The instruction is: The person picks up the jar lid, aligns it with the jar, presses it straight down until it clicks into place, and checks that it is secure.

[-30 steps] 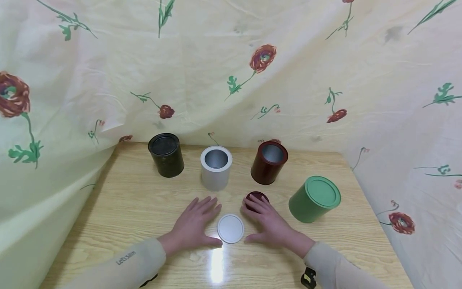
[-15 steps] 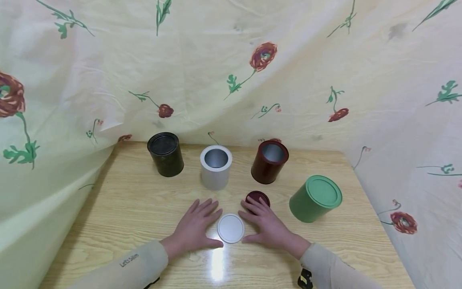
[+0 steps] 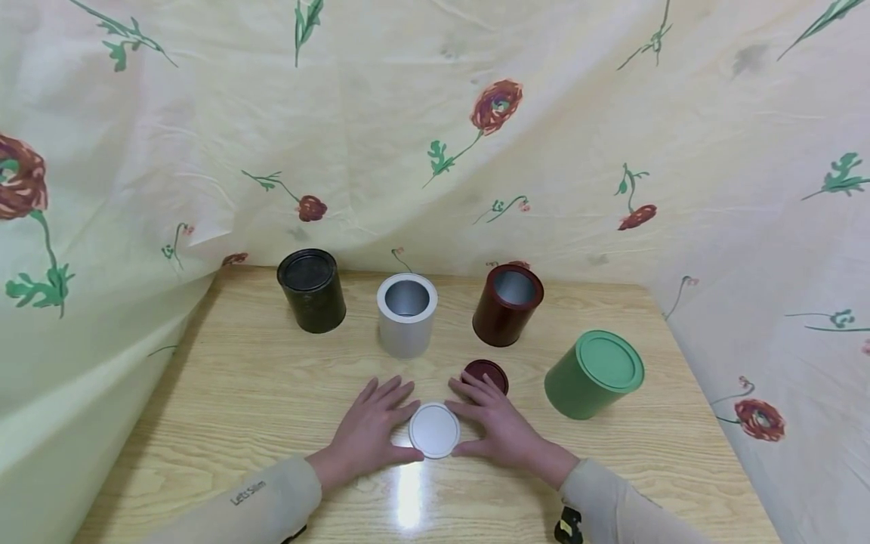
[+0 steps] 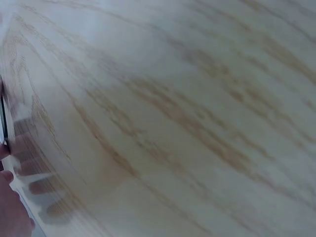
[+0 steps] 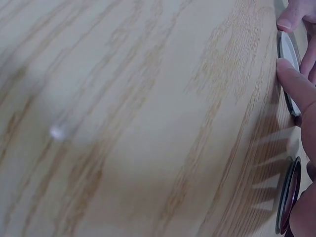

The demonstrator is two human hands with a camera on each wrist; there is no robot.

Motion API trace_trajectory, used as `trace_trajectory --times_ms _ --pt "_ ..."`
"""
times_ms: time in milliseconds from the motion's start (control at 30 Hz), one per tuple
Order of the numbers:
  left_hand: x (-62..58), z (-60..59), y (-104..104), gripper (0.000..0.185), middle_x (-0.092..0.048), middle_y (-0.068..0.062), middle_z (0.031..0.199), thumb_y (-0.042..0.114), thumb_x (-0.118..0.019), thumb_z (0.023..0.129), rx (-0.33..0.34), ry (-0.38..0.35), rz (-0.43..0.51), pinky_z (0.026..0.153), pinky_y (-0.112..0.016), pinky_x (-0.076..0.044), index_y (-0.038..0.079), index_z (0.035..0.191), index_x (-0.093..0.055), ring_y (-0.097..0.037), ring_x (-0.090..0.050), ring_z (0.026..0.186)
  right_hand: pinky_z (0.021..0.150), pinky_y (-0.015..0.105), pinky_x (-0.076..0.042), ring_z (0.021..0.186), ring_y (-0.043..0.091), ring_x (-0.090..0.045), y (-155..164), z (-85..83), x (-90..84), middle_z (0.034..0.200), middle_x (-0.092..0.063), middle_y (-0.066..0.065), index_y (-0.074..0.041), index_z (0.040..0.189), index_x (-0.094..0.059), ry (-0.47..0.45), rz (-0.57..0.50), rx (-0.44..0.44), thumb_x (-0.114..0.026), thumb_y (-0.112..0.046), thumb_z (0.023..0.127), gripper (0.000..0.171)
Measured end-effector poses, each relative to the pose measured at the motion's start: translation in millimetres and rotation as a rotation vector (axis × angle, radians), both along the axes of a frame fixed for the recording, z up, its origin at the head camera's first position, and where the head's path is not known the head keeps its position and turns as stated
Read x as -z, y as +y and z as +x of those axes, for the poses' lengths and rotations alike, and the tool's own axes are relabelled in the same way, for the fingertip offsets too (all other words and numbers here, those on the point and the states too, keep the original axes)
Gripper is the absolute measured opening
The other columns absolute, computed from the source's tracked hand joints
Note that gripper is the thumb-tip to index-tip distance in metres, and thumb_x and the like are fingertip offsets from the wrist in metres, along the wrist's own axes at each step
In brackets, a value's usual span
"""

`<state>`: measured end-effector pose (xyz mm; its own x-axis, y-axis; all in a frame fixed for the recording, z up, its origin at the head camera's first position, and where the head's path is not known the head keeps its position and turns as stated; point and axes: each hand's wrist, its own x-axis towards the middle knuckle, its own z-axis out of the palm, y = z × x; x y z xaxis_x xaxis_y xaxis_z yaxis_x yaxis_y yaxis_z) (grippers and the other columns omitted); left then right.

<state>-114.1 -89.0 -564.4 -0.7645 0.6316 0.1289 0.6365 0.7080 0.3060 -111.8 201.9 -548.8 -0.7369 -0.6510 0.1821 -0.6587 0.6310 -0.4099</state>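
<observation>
A round white lid lies flat on the wooden table between both hands. My left hand spreads its fingers on the lid's left side, thumb and index fingertips right at the rim. From the other side, my right hand has its thumb and index fingertips at the rim too. The right hand's other fingers reach over a dark red lid, partly covering it. In the right wrist view, fingertips meet the edge of the white lid, and the dark red lid lies beneath the other fingers. The left wrist view shows mostly table.
Behind the lids stand an uncovered white canister and an uncovered dark red canister. A lidded black canister is at the back left, a lidded green canister at the right. Flowered cloth hangs along the table's back and sides.
Both hands have moved inward toward the white lid, bringing thumbs and index fingers up to its rim. The right hand has slid left, uncovering more of the dark red lid.
</observation>
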Motion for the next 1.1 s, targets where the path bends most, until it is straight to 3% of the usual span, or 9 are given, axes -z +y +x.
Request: trace_trajectory --times_ms 300,633,833,1100 --pt "-1.0 0.4 0.2 0.084 -0.054 -0.009 0.161 0.071 -0.081 0.080 0.001 -0.008 0.043 0.128 -0.059 -0.028 0.013 0.141 -0.073 -0.034 -0.041 0.155 0.123 0.073 -0.024 0.156 0.047 -0.034 -1.5 -0.1 0.5 0.164 -0.048 0.019 -0.006 0.138 -0.073 -0.092 -0.045 0.012 -0.094 -0.040 0.080 0.071" --pt "2.7 -1.4 -1.0 0.083 -0.059 -0.009 0.156 0.071 -0.081 0.078 0.023 0.068 0.079 0.126 -0.060 -0.032 0.013 0.136 -0.075 -0.035 -0.045 0.152 0.123 0.075 -0.022 0.157 0.048 -0.030 -1.9 0.3 2.6 0.165 -0.046 0.018 -0.007 0.138 -0.073 -0.110 -0.077 0.023 -0.095 -0.039 0.079 0.071" --pt "2.8 -2.4 -2.2 0.084 -0.059 -0.008 0.156 0.073 -0.080 0.079 0.032 0.084 0.079 0.126 -0.060 -0.032 0.013 0.137 -0.075 -0.034 -0.046 0.152 0.124 0.074 -0.020 0.157 0.046 -0.032 -2.5 0.7 1.5 0.165 -0.047 0.017 -0.006 0.138 -0.073 -0.099 -0.082 0.024 -0.095 -0.039 0.079 0.072" --pt "-8.2 -8.6 -6.2 0.085 -0.058 -0.008 0.157 0.072 -0.081 0.078 0.047 0.106 0.095 0.127 -0.060 -0.031 0.013 0.140 -0.073 -0.034 -0.044 0.153 0.124 0.073 -0.020 0.156 0.043 -0.035 -5.0 -3.4 -5.9 0.161 -0.051 0.018 -0.005 0.140 -0.071 -0.030 -0.098 0.012 -0.096 -0.038 0.079 0.075"
